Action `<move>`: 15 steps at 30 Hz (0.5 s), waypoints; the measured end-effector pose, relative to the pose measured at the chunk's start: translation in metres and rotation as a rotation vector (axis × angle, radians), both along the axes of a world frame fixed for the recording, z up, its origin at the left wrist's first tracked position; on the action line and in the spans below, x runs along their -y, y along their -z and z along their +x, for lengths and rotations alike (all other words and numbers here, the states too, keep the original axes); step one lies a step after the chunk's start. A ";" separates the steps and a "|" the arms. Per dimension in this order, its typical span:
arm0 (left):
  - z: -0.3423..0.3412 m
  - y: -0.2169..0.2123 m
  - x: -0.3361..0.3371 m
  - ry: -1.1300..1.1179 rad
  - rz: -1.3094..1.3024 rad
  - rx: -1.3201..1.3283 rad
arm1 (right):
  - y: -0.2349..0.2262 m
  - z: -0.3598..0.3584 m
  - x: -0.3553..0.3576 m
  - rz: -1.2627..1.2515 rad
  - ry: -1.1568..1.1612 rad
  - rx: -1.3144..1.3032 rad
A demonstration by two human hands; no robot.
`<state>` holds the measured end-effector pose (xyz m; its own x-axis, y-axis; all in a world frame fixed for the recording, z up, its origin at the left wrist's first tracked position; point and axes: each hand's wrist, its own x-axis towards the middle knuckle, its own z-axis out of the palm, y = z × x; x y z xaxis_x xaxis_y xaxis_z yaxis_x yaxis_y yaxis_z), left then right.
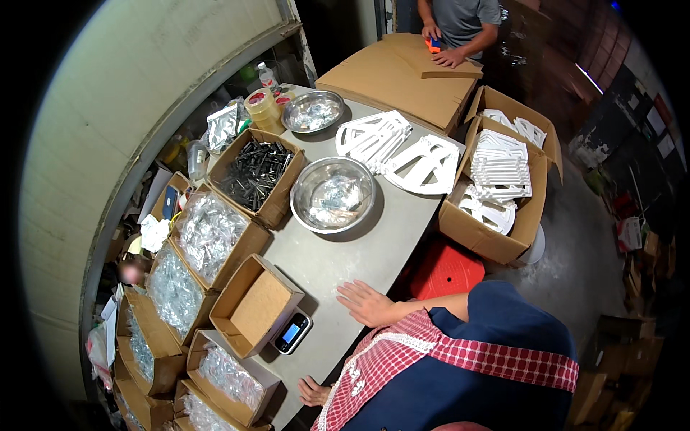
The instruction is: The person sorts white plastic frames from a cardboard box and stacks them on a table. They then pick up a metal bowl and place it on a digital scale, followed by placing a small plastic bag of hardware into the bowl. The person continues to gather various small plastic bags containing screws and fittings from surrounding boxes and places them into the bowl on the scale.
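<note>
My right hand point(366, 303) lies flat on the grey table point(327, 267) near its edge, fingers spread and holding nothing. My left hand point(313, 391) rests at the table's edge lower down, fingers stretched out, also without anything in it. Nearest to both is a small digital scale point(293, 332) with a lit screen. An open cardboard box point(257, 302), with only its brown inside showing, stands tilted against or on the scale; I cannot tell which. Farther off, a steel bowl point(333, 195) contains small clear plastic packets.
Boxes of clear bags point(208, 233) line the left side, beside a box of black parts point(257, 174). Beyond are another bowl point(313, 111), tape rolls point(264, 109) and white plastic brackets point(424, 167). A carton of white parts point(499, 165) and red stool point(447, 269) stand right. A co-worker point(463, 29) handles cardboard.
</note>
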<state>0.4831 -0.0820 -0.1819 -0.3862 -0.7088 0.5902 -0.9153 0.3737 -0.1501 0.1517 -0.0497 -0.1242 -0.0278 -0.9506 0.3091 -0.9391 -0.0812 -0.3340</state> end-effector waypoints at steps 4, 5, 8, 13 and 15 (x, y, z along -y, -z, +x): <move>0.001 0.008 0.009 0.034 -0.123 0.030 | 0.001 -0.003 0.000 0.001 -0.017 -0.015; 0.000 0.011 0.007 0.018 -0.113 0.018 | 0.002 -0.003 -0.001 0.002 -0.022 -0.015; 0.002 0.016 0.007 0.025 -0.113 0.011 | 0.005 -0.005 0.001 -0.003 -0.039 -0.033; 0.008 0.025 0.010 0.023 -0.117 0.039 | 0.008 -0.008 0.001 -0.001 -0.056 -0.063; 0.009 0.027 0.011 0.022 -0.134 0.031 | 0.009 -0.008 0.002 0.004 -0.063 -0.069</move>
